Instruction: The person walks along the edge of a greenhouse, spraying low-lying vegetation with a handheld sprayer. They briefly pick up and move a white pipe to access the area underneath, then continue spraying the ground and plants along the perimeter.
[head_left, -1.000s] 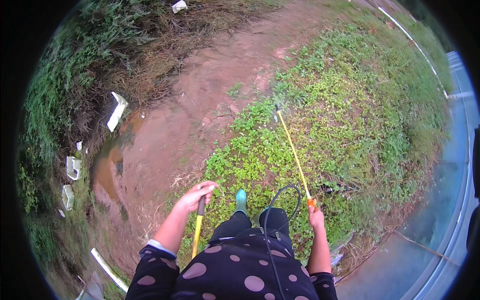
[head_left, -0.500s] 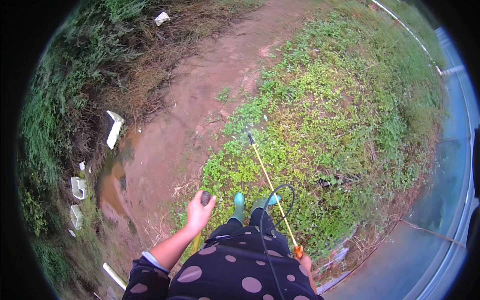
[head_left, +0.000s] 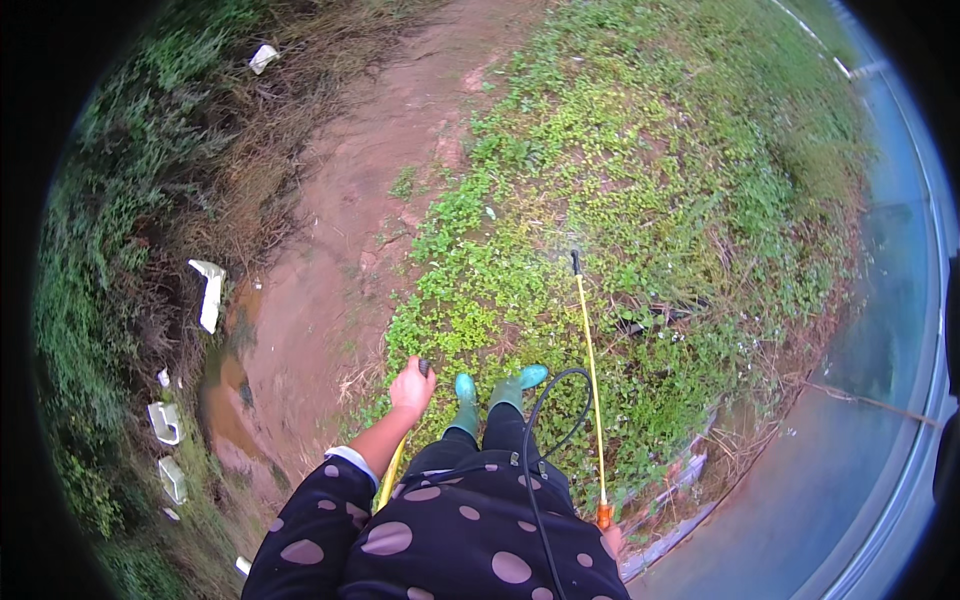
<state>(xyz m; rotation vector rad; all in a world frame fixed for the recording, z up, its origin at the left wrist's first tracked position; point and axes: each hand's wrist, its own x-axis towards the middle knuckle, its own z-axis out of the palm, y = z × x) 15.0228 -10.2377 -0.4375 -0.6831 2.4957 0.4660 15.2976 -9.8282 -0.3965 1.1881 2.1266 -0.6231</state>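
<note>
My left hand (head_left: 407,390) is wrapped round the dark grip (head_left: 425,368) of a yellow pump lever (head_left: 391,477) that runs down beside my left hip. At my right side, my right hand (head_left: 612,541), partly hidden by my sleeve, is closed on the orange handle of a spray wand (head_left: 590,372). The wand's thin yellow tube points forward over low weeds, and faint mist shows around its black nozzle (head_left: 575,263). A black hose (head_left: 533,480) loops in front of my body. The sprayer's tank is out of view.
My green boots (head_left: 466,393) stand among leafy weeds (head_left: 480,310). A bare dirt path (head_left: 330,240) with a muddy puddle (head_left: 226,392) lies left. Beyond it are brush and white foam pieces (head_left: 209,296). Plastic sheeting (head_left: 850,470) with a rail borders the right.
The wand's nozzle has swung to the right across the weeds. My left hand has moved forward with the lever grip, away from my body. The whole view has shifted slightly.
</note>
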